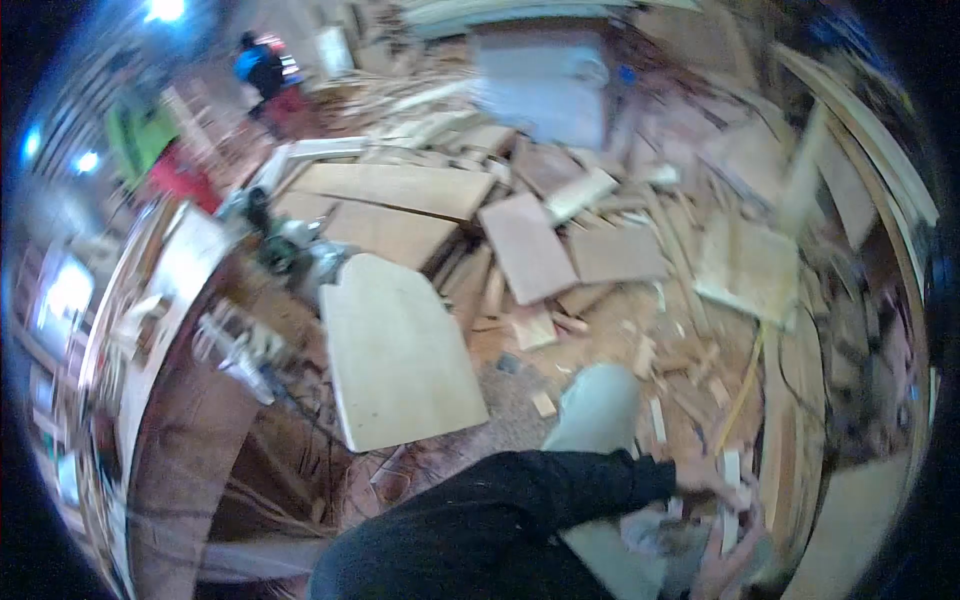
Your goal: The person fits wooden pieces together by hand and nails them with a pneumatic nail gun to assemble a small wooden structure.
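Observation:
At the lower right, my left hand (702,482) comes out of a black sleeve and closes on a narrow pale wooden strip (731,470). Below it, my right hand (728,565) has its fingers wrapped round the strip's lower part. The strip stands nearly upright in this view, and fingers cover some of its length. Under my hands lies a crumpled greyish shape (655,530), too blurred to name. My pale-trousered knee (598,400) shows to the left of my hands.
A large wooden panel with a shaped top (400,360) leans left of centre. Wooden boards (528,248) and offcuts litter the floor ahead. A yellow cord (741,395) runs near my hands. Long planks (793,450) lie at right. A person (265,70) is far back left.

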Demonstrator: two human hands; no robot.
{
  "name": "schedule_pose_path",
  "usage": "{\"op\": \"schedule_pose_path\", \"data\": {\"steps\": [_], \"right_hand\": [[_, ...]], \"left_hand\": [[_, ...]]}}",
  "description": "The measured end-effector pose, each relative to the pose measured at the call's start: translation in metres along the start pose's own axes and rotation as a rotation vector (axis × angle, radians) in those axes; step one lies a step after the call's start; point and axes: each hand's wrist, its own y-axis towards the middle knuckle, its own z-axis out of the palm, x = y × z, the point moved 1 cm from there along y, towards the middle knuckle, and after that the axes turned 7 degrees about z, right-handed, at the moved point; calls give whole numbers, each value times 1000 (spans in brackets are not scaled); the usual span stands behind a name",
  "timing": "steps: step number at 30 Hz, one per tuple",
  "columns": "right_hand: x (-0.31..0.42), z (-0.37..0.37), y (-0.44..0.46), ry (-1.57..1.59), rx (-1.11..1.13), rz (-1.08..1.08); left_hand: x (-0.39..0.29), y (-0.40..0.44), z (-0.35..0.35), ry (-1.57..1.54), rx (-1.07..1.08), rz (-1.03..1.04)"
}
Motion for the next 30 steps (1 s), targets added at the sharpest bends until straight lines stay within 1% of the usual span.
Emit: {"op": "schedule_pose_path", "data": {"steps": [1,2,4,5,7,9,11,12,13,14,16,17,18,20,21,22,23,24,25,26,27,28,29,30], "right_hand": [[21,6,2,-213,-117,-58],[22,7,6,-199,-113,-83],[23,7,3,-305,-61,-85],[24,9,1,-283,-54,-16],[29,9,0,-270,-54,-21],[31,12,4,-249,-39,-51],[26,13,3,-170,-79,-150],[23,11,1,-161,-84,-164],[19,11,-1,-218,-103,-107],[17,11,-2,-275,-121,-47],[17,12,-2,-250,-143,-67],[13,11,-3,-258,-145,-15],[10,11,-3,-266,-145,39],[10,11,-1,-252,-167,46],[10,11,-2,-242,-186,63],[-7,17,3,-128,-196,-17],[-34,19,2,-45,-236,-60],[-43,18,6,12,-207,109],[-27,18,8,91,-211,161],[-32,18,7,119,-271,178],[-26,14,10,36,-303,232],[-17,7,10,-62,-298,144],[-11,4,10,-89,-357,143],[-16,5,10,-58,-360,134]], "left_hand": [[7,5,-10,-5,23,29],[13,9,-14,-23,67,37],[15,9,-23,-6,70,25],[21,11,-29,3,94,27],[27,10,-30,13,113,32],[25,7,-27,-71,85,4],[17,3,-19,-59,69,25],[15,1,-17,-61,56,34],[16,1,-18,-66,49,-4],[18,2,-21,-48,52,2],[24,4,-24,-40,70,-1],[24,6,-27,30,87,-6],[23,7,-24,32,92,-10],[19,7,-17,-10,89,5],[22,9,-23,123,12,96],[32,10,-25,236,-56,164],[18,5,-11,317,-116,119],[3,1,1,394,-173,70],[-12,-2,12,467,-226,15],[16,-1,-12,567,-274,137],[8,-6,-4,765,-236,223],[2,-11,4,978,-218,314],[-3,-18,14,1180,-220,410],[0,-18,15,1176,-194,479]]}}
